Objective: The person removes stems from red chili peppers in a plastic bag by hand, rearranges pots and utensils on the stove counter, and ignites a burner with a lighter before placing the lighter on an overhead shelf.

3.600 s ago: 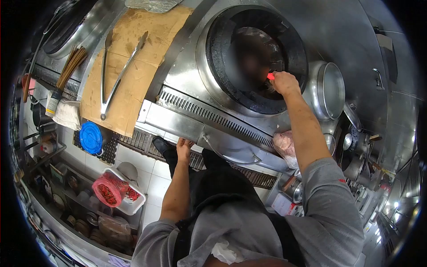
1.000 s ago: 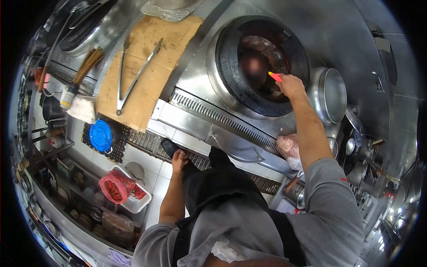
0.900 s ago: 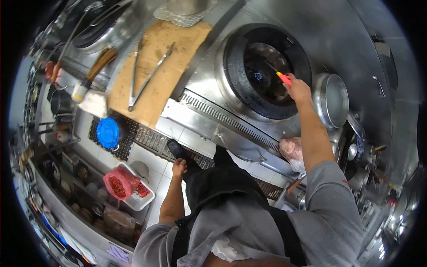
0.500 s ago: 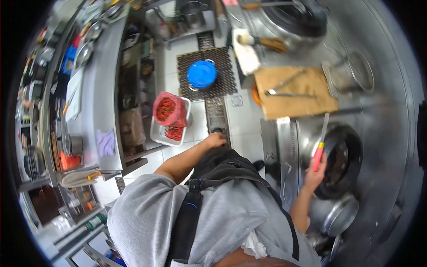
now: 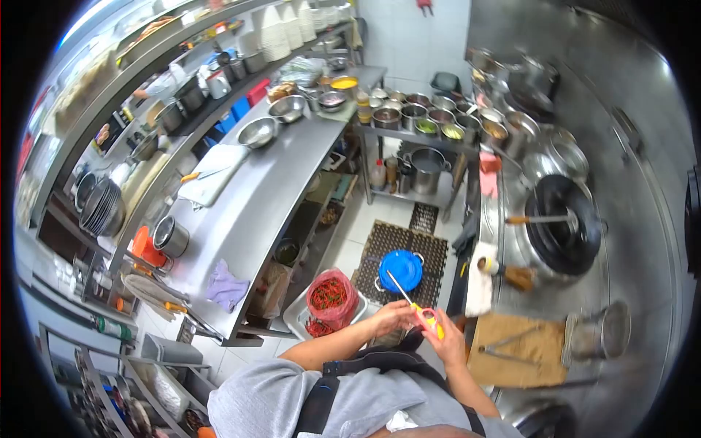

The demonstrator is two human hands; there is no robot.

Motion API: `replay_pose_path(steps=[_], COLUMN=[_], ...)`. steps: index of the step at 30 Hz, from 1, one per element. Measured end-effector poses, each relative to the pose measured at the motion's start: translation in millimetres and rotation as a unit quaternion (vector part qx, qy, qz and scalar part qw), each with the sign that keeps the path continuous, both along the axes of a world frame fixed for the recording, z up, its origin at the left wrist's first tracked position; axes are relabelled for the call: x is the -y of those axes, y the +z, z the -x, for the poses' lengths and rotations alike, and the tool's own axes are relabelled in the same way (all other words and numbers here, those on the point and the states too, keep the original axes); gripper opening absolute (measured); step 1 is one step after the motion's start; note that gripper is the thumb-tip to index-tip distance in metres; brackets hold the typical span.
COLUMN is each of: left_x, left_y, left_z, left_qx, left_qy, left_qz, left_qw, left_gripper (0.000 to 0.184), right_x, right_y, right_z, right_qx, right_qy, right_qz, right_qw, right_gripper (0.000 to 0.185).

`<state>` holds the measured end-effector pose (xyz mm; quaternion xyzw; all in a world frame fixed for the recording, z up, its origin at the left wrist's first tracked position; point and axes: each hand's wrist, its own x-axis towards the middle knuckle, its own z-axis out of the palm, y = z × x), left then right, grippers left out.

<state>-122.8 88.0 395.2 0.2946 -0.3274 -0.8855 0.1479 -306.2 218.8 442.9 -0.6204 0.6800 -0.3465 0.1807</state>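
Observation:
In front of my body I hold a pair of scissors (image 5: pixel 426 320) with red and yellow handles, the long metal blades pointing up and to the left. My right hand (image 5: pixel 447 343) is closed around the handles. Beside it, my left hand (image 5: pixel 393 318) has its fingers curled at the front of the handles, where the blades begin; part of its grip is hidden. Beyond the blades, on the floor, is a pot with a blue lid (image 5: pixel 401 271). Left of my hands, a red bag of chillies (image 5: pixel 332 298) rests in a white bin (image 5: pixel 296 318).
A steel counter (image 5: pixel 252 212) runs along the left, bearing bowls, a white board with a knife, and a purple cloth (image 5: pixel 227 285). Several seasoning pots stand ahead. To the right are a wok (image 5: pixel 562 226) with a ladle and a brown board (image 5: pixel 515 358) with tongs.
My right hand has brought the scissors from above the right-hand wok to in front of my body. My left hand has risen to meet them. The view has tilted up.

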Motion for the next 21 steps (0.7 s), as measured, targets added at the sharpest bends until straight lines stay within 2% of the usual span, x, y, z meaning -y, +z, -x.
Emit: replay_pose_path(steps=[5, 6, 7, 9, 11, 12, 14, 15, 16, 17, 18, 19, 21], left_x=[42, 53, 67, 96, 128, 139, 177, 196, 215, 245, 266, 288, 334], left_y=[-2, 6, 9, 7, 12, 29, 31, 54, 72, 73, 96, 126, 157], left_z=[14, 15, 13, 4, -15, -27, -64, -81, -100, -130, -147, -163, -205], left_qx=[0.045, 0.079, 0.079, 0.124, 0.167, 0.17, 0.194, 0.214, 0.162, 0.146, 0.132, 0.109, 0.078], left_qy=[0.085, 0.108, 0.119, 0.165, 0.231, 0.277, 0.38, 0.415, 0.477, 0.498, 0.548, 0.583, 0.618], left_qz=[0.028, 0.045, 0.052, 0.132, 0.157, 0.161, 0.179, 0.168, 0.181, 0.216, 0.221, 0.214, 0.288], left_qw=[0.995, 0.99, 0.988, 0.969, 0.946, 0.932, 0.886, 0.868, 0.845, 0.827, 0.796, 0.776, 0.727], left_gripper=[0.021, 0.023, 0.023, 0.026, 0.028, 0.029, 0.024, 0.02, 0.017, 0.016, 0.015, 0.016, 0.021], right_x=[58, 70, 83, 109, 134, 146, 167, 177, 186, 193, 200, 206, 216], right_y=[-6, -2, -4, -15, -20, -20, -25, -27, -28, -31, -37, -44, -43], right_z=[27, 33, 41, 60, 79, 88, 104, 110, 115, 120, 123, 124, 121], right_qx=[0.052, 0.115, 0.115, 0.142, 0.121, 0.112, 0.098, 0.098, 0.084, 0.069, 0.057, 0.013, 0.011], right_qy=[0.044, 0.04, 0.051, 0.028, 0.033, 0.041, 0.047, 0.05, 0.048, 0.044, 0.036, 0.041, 0.034], right_qz=[0.019, -0.001, 0.006, -0.018, -0.016, -0.029, -0.05, -0.048, -0.063, -0.078, -0.076, -0.015, -0.056], right_qw=[0.998, 0.993, 0.992, 0.989, 0.992, 0.992, 0.993, 0.993, 0.993, 0.994, 0.995, 0.999, 0.998], right_gripper=[0.066, 0.063, 0.063, 0.063, 0.059, 0.057, 0.052, 0.052, 0.051, 0.051, 0.05, 0.044, 0.047])
